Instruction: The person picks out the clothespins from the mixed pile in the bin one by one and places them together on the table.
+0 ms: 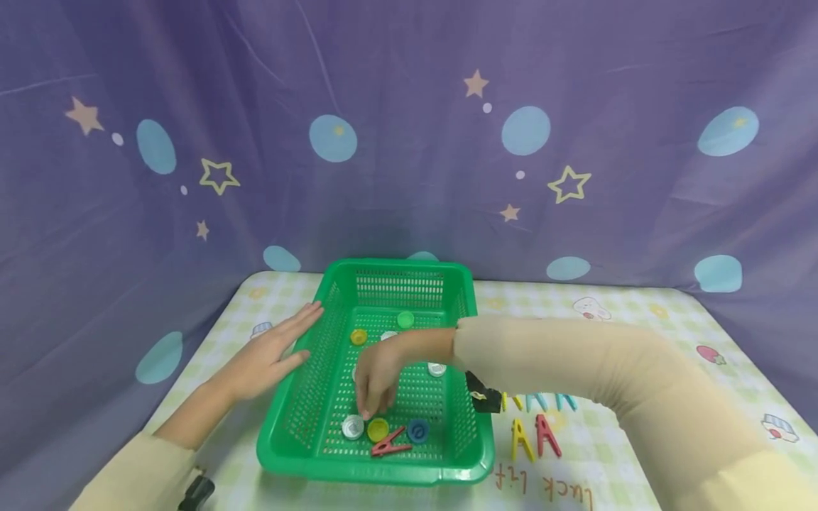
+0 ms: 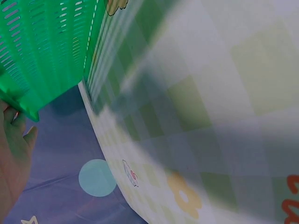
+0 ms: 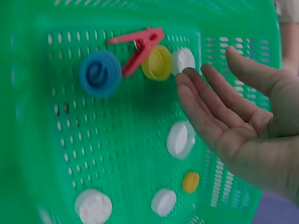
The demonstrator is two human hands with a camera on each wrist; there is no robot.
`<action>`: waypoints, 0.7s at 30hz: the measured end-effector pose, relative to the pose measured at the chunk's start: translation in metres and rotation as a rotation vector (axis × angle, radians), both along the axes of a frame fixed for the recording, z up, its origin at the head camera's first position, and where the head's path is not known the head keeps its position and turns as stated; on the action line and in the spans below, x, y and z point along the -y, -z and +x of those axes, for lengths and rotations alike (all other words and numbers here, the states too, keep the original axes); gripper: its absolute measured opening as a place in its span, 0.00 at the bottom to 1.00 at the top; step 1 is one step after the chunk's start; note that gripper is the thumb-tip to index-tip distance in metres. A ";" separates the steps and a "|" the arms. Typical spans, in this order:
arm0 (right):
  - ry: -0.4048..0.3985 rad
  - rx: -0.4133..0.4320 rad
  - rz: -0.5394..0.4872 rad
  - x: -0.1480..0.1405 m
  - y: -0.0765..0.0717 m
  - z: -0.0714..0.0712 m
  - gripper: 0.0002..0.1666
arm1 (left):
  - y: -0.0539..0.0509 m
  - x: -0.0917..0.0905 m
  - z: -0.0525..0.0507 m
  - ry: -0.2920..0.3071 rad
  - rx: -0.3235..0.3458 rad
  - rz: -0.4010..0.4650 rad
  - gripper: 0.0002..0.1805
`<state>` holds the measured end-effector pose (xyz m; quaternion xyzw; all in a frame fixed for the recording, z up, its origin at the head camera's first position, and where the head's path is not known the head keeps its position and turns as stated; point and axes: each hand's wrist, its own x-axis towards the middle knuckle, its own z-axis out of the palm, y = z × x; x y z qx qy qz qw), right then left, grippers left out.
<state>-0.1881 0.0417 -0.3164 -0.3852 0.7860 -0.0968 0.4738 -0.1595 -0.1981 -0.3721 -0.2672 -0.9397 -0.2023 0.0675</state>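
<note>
My left hand [image 1: 268, 358] rests on the left rim of a green plastic basket [image 1: 377, 474], its fingers fairly straight. Inside the basket, my right hand [image 1: 377, 372] reaches down toward the near end. The right wrist view shows its thumb apart and its fingers [image 3: 205, 105] loosely bent, with nothing between them. Closest to those fingertips are a white bottle cap [image 3: 183, 60] and a yellow bottle cap [image 3: 158, 63]. A red clothespin [image 3: 140, 46] lies against the yellow cap, beside a blue bottle cap [image 3: 99, 73]. Farther back lie a green cap [image 1: 405, 320] and an orange-yellow cap [image 1: 358, 337].
Several clothespins lie on the checkered tablecloth [image 1: 613, 419] right of the basket, among them a yellow clothespin [image 1: 522, 440] and a red clothespin [image 1: 547, 435]. Another white cap [image 1: 437, 369] sits near the basket's right wall. A purple curtain [image 1: 409, 213] hangs behind the table.
</note>
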 end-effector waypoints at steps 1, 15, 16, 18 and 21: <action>-0.004 0.014 0.005 0.002 0.002 0.002 0.13 | -0.001 0.000 0.000 0.001 -0.001 0.000 0.35; -0.011 0.007 0.062 0.013 0.020 0.016 0.14 | -0.005 -0.001 0.000 -0.010 0.025 0.003 0.35; -0.014 0.003 0.062 0.013 0.021 0.014 0.14 | -0.004 -0.002 0.001 -0.010 0.025 0.004 0.35; -0.013 -0.005 0.065 0.013 0.020 0.009 0.15 | -0.004 -0.002 0.001 -0.011 0.023 0.003 0.35; -0.016 -0.005 0.075 0.012 0.020 0.000 0.17 | -0.003 -0.002 0.001 -0.012 0.018 0.001 0.35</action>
